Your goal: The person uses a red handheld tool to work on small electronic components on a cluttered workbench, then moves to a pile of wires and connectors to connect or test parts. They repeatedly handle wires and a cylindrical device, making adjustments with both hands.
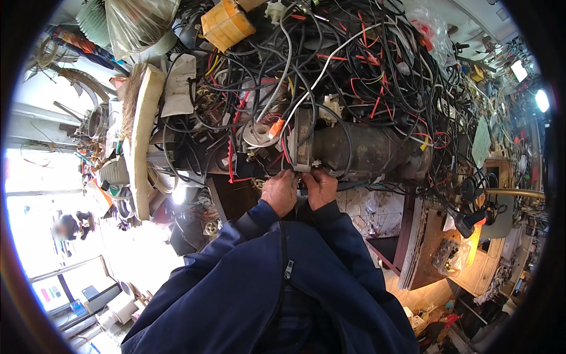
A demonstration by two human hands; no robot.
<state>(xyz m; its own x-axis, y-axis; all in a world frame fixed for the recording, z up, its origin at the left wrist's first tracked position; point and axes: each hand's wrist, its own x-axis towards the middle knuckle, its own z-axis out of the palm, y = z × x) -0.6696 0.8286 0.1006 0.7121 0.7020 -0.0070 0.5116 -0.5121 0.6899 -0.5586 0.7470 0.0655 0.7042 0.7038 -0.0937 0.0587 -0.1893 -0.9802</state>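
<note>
My left hand is closed at the front edge of the cluttered bench, below a grey metal collar on a large dark metal cylinder. Beside it, my right hand has its fingers curled at the lower edge of that collar. Their fingertips meet around something small that I cannot make out. An orange connector on a white cable lies just above, among red and black wires.
Tangled cables heap over the bench, with a yellow container at the back and a cream padded slab at left. Dark tools hang at right near a wooden cabinet. A person is far left.
</note>
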